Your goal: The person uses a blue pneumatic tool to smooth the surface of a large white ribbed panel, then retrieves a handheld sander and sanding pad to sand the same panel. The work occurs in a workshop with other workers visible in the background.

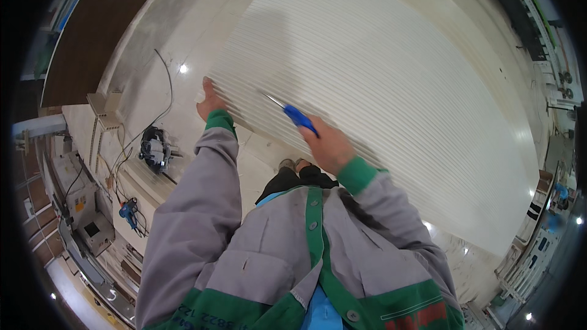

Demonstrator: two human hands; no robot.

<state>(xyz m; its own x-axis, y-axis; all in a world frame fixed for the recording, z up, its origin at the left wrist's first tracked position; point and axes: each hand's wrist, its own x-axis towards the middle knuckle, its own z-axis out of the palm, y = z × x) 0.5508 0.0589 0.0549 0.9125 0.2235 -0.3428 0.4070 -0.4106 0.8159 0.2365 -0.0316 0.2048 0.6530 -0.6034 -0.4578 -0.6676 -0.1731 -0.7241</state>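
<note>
A large white ribbed panel (379, 85) spreads out in front of me, its fine grooves running across it. At its left corner my left hand (211, 101) is closed on the edge, with one digit pointing away from me; part of the grip is hidden. My right hand (330, 145) is wrapped around a blue-handled tool (298, 118) with a slim, pointed metal tip. That tip points toward the far left, over the panel near its left side. Whether it touches the surface I cannot tell.
A circular saw (155, 148) with a black cord (170, 82) rests at the left, with a blue power tool (129, 212) nearer me. A dark brown board (101, 30) stands at the far left. My shoes (295, 164) are near the panel's front edge.
</note>
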